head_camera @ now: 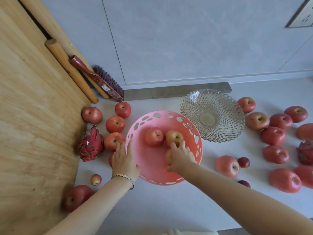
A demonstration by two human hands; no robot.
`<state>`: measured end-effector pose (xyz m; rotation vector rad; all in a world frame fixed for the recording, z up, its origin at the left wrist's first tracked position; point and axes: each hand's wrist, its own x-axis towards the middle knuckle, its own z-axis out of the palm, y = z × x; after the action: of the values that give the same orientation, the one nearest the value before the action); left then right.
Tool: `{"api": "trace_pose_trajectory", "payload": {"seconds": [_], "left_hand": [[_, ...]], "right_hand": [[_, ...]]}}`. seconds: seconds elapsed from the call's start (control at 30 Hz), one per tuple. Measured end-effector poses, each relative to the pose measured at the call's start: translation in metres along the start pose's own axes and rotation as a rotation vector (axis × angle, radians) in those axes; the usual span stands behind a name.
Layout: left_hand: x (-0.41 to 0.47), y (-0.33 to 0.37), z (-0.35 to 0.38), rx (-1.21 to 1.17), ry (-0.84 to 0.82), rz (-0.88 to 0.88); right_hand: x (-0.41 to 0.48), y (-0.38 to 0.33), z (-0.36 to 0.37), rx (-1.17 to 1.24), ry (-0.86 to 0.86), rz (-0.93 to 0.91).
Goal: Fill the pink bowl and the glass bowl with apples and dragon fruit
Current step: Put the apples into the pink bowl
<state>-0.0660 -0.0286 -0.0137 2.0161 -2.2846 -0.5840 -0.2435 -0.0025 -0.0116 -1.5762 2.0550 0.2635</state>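
Observation:
The pink bowl (152, 165) stands in the middle of the counter with two apples (154, 136) side by side in it. My right hand (180, 157) is inside the bowl, fingers curled round a third apple (169, 156). My left hand (124, 158) lies with straight fingers at the bowl's left rim, over a partly hidden apple (111, 159). The glass bowl (191, 112) behind and to the right holds nothing. One dragon fruit (91, 145) lies left of the bowl, another dragon fruit (305, 152) at the right edge. Several loose apples lie on both sides.
A large wooden board (33, 116) fills the left, with rolling pins (71, 70) and a brush (101, 82) against it. A metal bar (176, 92) runs along the wall. Two dark plums (243, 162) and a small apple (95, 179) lie on the counter.

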Motion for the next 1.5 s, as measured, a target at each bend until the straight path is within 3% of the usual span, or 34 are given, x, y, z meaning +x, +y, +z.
{"api": "trace_pose_trajectory", "payload": {"seconds": [0.07,0.17,0.33,0.43,0.6,0.73,0.9,1.2,1.37,1.43,1.5], "left_hand": [[0.001,0.009,0.001,0.126,-0.002,0.034],[0.015,0.032,-0.001,0.170,0.102,0.299],[0.069,0.083,-0.007,0.150,-0.271,0.481],[0.094,0.104,0.002,0.376,-0.437,0.577],[0.104,0.115,0.011,0.457,-0.470,0.685],[0.108,0.107,0.016,0.446,-0.356,0.643],[0.111,0.090,0.016,0.283,-0.517,0.476],[0.090,0.076,0.018,0.321,-0.396,0.440],[0.073,0.066,0.011,0.317,-0.412,0.301],[0.063,0.060,0.011,0.297,-0.405,0.269],[0.055,0.056,0.010,0.228,-0.399,0.210]], "right_hand": [[0.001,0.001,0.001,0.015,0.034,0.010],[0.004,0.008,0.002,0.040,0.039,-0.011],[0.003,0.016,0.001,0.119,-0.041,-0.073],[0.004,0.020,-0.004,0.110,-0.071,-0.097],[0.006,0.023,-0.004,0.159,-0.053,-0.087],[0.006,0.023,-0.005,0.202,-0.037,-0.046],[0.006,0.017,-0.004,0.241,0.022,-0.026],[0.006,0.020,0.002,0.226,0.076,-0.051],[0.006,0.022,-0.001,0.173,-0.020,-0.074],[-0.003,0.023,-0.009,0.242,0.053,-0.105],[-0.014,0.032,-0.022,0.328,0.248,-0.138]]}}
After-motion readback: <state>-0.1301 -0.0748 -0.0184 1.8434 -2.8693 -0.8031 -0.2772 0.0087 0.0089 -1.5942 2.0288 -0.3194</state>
